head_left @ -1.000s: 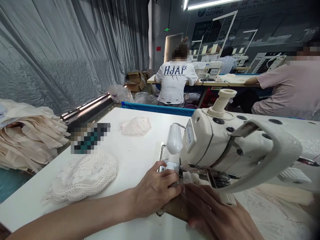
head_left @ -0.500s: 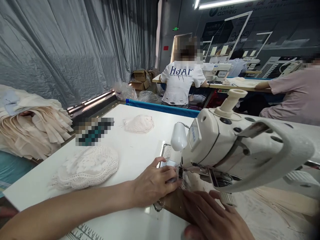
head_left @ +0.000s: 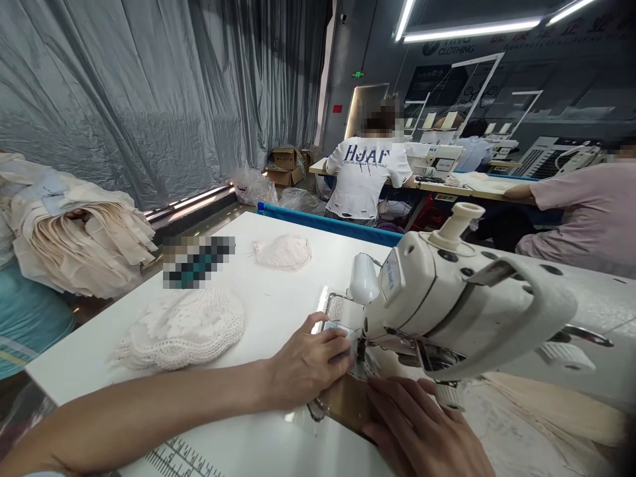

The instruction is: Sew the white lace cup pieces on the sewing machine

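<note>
A white sewing machine (head_left: 422,285) stands at the right, its needle area low beside my hands. My left hand (head_left: 308,364) rests on the machine bed left of the presser foot (head_left: 362,351), fingers bent and somewhat apart, tips by the metal plate (head_left: 338,328). Just right of the foot is a bit of white lace fabric (head_left: 373,363). My right hand (head_left: 422,424) lies in front of the foot, fingers together with their tips at this fabric and the thumb tucked lower; much of its hold is hidden. More pale fabric (head_left: 531,417) spreads right of it.
Folded crocheted lace (head_left: 183,331) and a small pale lace piece (head_left: 283,253) lie on the white table (head_left: 268,305). A ruler scale (head_left: 183,457) marks its front. Stacked cream cloth (head_left: 84,232) is at the left. Co-workers (head_left: 365,175) sit at machines beyond.
The camera view has tilted up a little and turned left. My left hand stays by the foot; my right hand has shifted slightly, its fingers still at the fabric.
</note>
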Available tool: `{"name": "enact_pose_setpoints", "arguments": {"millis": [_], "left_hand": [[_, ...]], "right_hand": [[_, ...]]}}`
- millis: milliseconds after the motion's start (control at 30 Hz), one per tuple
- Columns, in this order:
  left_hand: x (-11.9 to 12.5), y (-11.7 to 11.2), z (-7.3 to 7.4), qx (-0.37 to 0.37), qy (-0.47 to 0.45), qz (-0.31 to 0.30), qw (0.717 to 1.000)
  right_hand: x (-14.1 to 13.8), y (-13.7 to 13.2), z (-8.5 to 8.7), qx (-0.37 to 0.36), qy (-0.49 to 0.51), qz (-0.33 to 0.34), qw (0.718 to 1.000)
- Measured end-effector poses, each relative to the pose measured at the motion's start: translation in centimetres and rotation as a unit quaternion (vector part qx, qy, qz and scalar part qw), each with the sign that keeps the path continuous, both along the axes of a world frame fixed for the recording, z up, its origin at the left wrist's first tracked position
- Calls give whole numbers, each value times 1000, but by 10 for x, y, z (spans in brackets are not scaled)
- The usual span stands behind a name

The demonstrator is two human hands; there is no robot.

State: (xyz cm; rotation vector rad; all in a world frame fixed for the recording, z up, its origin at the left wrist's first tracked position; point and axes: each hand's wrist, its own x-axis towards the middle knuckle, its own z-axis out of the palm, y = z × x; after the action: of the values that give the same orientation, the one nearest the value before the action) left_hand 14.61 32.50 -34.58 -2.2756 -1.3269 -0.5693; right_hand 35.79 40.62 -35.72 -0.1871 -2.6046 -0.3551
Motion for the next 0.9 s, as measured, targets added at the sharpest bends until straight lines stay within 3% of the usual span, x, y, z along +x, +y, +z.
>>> {"name": "enact_pose_setpoints", "arguments": {"millis": [367, 500, 567, 633, 700, 733, 833, 867, 900], "left_hand": [[0, 1, -3, 20, -37, 25, 999], [2, -15, 9, -10, -72, 37, 997], [5, -33, 19, -68, -118, 27, 990], [10, -55, 28, -157, -200, -1, 967], [19, -76, 36, -261, -336, -37, 904], [24, -85, 39, -316, -419, -49, 850], [43, -107, 44, -430, -642, -45, 633], [49, -114, 45, -443, -684, -36, 578], [55, -120, 46, -443, -710, -30, 547]], "right_hand": [[-13, 9, -3, 82, 55, -98, 990], [-12, -4, 12, 4, 52, -44, 998], [-4, -19, 25, -77, 51, 22, 995], [8, -38, 40, -197, 38, 89, 976], [23, -55, 54, -331, 20, 111, 937], [30, -62, 60, -391, 13, 107, 914], [46, -74, 70, -507, -29, 86, 857], [49, -75, 69, -516, -48, 81, 852], [52, -74, 66, -512, -64, 74, 853]]}}
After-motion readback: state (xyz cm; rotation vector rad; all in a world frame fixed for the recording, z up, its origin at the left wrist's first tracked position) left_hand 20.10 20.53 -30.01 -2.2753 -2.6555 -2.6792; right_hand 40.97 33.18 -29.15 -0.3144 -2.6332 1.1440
